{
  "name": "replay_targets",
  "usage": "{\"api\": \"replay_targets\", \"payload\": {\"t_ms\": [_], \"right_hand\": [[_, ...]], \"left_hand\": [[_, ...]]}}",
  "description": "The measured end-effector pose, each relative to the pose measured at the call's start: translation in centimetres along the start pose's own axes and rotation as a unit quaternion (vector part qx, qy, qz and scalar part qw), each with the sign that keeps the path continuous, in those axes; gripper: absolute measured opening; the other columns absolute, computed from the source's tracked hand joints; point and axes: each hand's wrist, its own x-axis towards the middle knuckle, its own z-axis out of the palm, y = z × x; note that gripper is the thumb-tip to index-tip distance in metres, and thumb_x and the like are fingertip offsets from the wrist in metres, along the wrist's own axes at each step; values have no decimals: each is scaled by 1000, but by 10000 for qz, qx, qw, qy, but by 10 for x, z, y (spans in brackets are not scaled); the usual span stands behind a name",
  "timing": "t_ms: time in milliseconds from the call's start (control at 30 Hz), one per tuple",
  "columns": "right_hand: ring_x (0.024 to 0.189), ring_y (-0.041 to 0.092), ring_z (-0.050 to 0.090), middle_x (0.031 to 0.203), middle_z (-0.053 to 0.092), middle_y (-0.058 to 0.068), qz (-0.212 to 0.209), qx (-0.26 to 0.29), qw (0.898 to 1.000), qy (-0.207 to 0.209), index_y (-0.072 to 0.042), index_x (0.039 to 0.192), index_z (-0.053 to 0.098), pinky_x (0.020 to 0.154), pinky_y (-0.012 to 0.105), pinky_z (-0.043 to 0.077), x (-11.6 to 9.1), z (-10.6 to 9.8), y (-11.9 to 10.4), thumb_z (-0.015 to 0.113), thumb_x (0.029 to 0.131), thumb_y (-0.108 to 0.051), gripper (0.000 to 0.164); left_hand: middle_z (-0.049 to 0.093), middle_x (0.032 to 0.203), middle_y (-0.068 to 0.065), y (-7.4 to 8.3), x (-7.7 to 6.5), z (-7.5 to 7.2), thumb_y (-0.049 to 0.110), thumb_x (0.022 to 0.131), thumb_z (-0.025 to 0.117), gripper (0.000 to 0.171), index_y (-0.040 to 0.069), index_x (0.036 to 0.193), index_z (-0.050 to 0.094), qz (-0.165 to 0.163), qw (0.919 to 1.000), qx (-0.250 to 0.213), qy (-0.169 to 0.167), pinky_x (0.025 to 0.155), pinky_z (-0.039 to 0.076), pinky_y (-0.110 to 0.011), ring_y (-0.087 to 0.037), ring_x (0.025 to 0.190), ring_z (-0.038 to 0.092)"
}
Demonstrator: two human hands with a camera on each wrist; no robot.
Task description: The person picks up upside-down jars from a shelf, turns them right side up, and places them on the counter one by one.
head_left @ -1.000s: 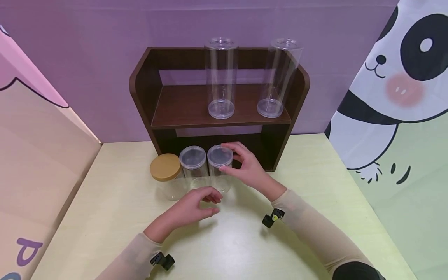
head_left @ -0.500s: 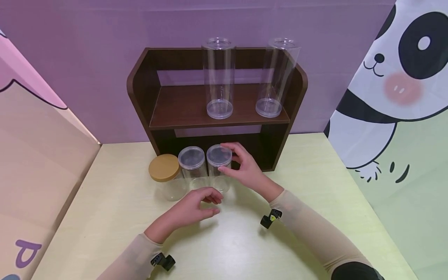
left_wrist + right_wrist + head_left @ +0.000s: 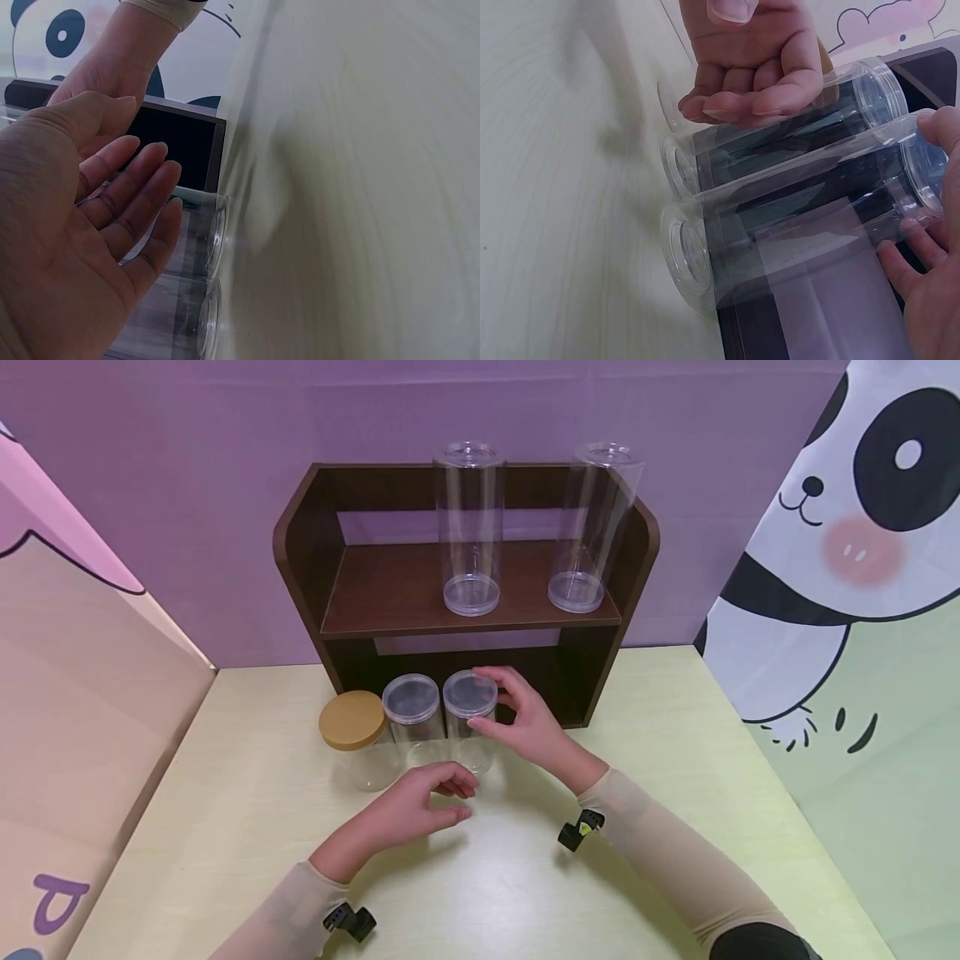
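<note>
Three see-through jars stand upright in a row before the shelf. My right hand point(image 3: 532, 722) holds the rightmost clear jar point(image 3: 471, 695) near its lid, thumb on the near side and fingers on the far side. In the right wrist view, those fingertips point(image 3: 911, 240) lie along the jar's upper part. Close beside it is a second clear-lidded jar point(image 3: 411, 700), then a wider jar with a tan lid point(image 3: 353, 720). My left hand point(image 3: 412, 806) hovers in front of the jars, fingers loosely bent. Its palm point(image 3: 82, 255) holds nothing in the left wrist view.
Behind the jars is a dark brown two-tier shelf point(image 3: 375, 593) against a purple backdrop. Two tall clear cylinders point(image 3: 471, 543) stand on its upper board, one at the middle and one at the right. Everything rests on a pale wooden table point(image 3: 660, 735).
Both hands and all the jars keep their places. Only a slight shift of the head view shows.
</note>
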Motion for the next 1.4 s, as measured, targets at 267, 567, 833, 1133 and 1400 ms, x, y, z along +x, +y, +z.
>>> {"api": "replay_targets", "payload": {"t_ms": [267, 567, 833, 1133, 1400], "right_hand": [[140, 24, 57, 149, 60, 9, -17, 7, 10000, -47, -7, 154, 59, 114, 39, 54, 0, 0, 0, 89, 93, -2, 68], [138, 26, 57, 149, 60, 11, -204, -16, 9998, 6, -6, 154, 59, 116, 39, 54, 0, -1, -2, 91, 90, 1, 72], [141, 32, 56, 151, 57, 15, -456, 31, 9989, 124, 0, 152, 59, 120, 50, 50, -2, -14, -9, 88, 90, 7, 69], [137, 30, 59, 148, 59, 13, -297, -349, 9985, 287, 1, 148, 61, 117, 43, 52, -23, -41, -18, 87, 92, 4, 62], [133, 30, 62, 141, 63, 14, -133, -478, 9987, 67, 2, 141, 65, 110, 35, 55, -40, -57, -23, 89, 90, 4, 56]], "left_hand": [[76, 121, -10, 2, -1, 0, 17, 102, 82, 32, 4, 129, 71, -19, 10000, -16, -11, 104, 60, -48, -28, 112, 74], [76, 122, -11, 5, -2, -1, 15, 103, 81, 31, 4, 130, 71, 34, 10000, -20, 42, 105, 60, -46, -30, 114, 73], [76, 123, -11, 10, -2, -4, 13, 103, 81, 31, 4, 130, 71, 6, 10000, -38, 69, 106, 59, -50, -31, 115, 73], [76, 123, -11, 13, -1, -7, 16, 103, 81, 31, 6, 131, 71, 0, 10000, -13, 82, 106, 59, -49, -34, 115, 73], [76, 123, -10, 15, 0, -10, 16, 102, 82, 31, 8, 131, 71, -73, 9999, -18, 128, 108, 58, -49, -35, 116, 72]]}}
